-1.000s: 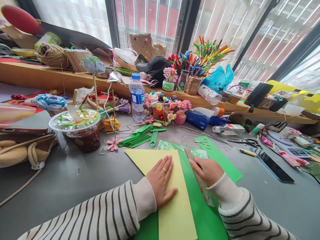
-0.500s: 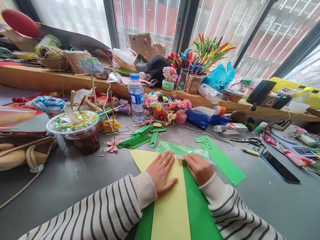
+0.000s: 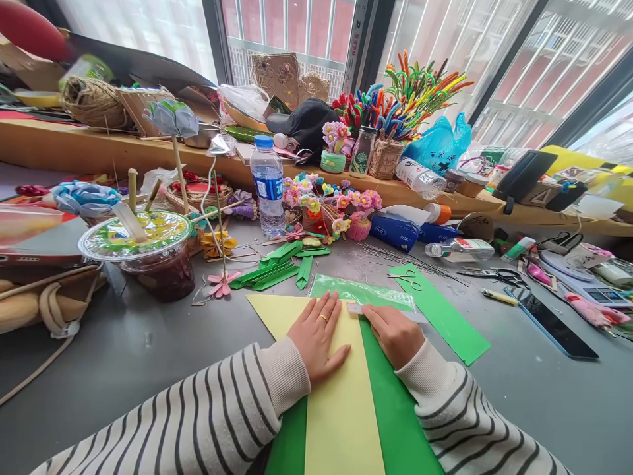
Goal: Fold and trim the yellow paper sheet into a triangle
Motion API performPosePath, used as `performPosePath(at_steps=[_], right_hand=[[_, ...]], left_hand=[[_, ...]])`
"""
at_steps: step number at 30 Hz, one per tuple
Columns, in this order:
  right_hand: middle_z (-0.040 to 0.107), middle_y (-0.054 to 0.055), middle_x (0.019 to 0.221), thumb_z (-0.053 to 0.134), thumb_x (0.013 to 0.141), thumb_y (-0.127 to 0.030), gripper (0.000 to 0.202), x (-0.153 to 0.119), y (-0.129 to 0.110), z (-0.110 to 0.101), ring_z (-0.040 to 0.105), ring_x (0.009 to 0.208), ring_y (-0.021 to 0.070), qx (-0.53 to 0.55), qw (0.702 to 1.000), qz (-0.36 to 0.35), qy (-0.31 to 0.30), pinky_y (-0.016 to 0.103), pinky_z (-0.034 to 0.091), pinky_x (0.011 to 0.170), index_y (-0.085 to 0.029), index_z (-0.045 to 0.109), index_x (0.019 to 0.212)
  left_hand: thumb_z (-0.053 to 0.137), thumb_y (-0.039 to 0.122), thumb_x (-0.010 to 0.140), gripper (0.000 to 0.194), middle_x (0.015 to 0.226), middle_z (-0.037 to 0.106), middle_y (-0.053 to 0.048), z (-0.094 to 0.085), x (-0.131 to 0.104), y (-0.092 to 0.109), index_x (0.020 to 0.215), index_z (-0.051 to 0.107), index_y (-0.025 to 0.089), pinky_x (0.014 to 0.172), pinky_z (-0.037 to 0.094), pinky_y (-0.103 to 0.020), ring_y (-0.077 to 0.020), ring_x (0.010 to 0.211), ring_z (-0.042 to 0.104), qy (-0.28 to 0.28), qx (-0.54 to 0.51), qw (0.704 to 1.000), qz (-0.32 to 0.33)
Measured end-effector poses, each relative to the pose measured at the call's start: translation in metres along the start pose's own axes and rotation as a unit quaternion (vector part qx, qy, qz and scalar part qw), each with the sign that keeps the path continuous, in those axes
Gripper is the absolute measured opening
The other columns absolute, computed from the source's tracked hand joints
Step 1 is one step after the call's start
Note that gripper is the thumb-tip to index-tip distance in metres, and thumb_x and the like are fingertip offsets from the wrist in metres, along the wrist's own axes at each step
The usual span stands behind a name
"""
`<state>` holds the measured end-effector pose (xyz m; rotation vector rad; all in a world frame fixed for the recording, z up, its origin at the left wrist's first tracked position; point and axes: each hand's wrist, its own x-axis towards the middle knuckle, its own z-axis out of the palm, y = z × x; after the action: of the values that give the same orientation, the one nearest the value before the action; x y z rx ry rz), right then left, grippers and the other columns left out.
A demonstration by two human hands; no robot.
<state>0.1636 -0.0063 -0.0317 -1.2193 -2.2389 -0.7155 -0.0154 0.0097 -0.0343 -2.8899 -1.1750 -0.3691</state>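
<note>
My left hand [image 3: 319, 336] lies flat on a pale yellow sheet of paper [image 3: 341, 422], fingers spread and a ring on one of them. Under the yellow sheet, a larger green sheet of paper [image 3: 395, 415] shows on both sides. My right hand [image 3: 395, 333] is closed at the yellow sheet's upper right edge, with its fingers pressed onto a pale, translucent strip [image 3: 354, 308] that looks like a ruler. Most of the strip is hidden under that hand. Just beyond both hands is a clear plastic sleeve [image 3: 361, 288] with green inside.
Small scissors [image 3: 409, 280] rest on a green paper strip [image 3: 452, 320]. A utility knife [image 3: 498, 299], a phone [image 3: 554, 323] and dark scissors [image 3: 504, 276] lie to the right. Folded green strips [image 3: 271, 269], a lidded drink cup [image 3: 158, 264] and a water bottle [image 3: 267, 191] stand or lie further left.
The view has shifted slightly. Both hands keep nearly the same places on the paper, the left flat and the right still closed on the strip.
</note>
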Motion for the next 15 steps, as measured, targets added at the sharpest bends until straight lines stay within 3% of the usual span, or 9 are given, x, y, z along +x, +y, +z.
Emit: performPosePath(at_steps=[15], right_hand=[[0.066, 0.007, 0.07, 0.041, 0.077, -0.006, 0.021, -0.015, -0.009, -0.023, 0.059, 0.063, 0.0159, 0.028, 0.999, -0.023, -0.018, 0.026, 0.047, 0.059, -0.009, 0.062, 0.081]], left_hand=[[0.026, 0.049, 0.076, 0.065, 0.131, 0.022, -0.015, 0.0, -0.001, 0.001, 0.123, 0.027, 0.004, 0.097, 0.014, -0.038, -0.0242, 0.12, 0.014, 0.001, -0.007, 1.0, -0.013]])
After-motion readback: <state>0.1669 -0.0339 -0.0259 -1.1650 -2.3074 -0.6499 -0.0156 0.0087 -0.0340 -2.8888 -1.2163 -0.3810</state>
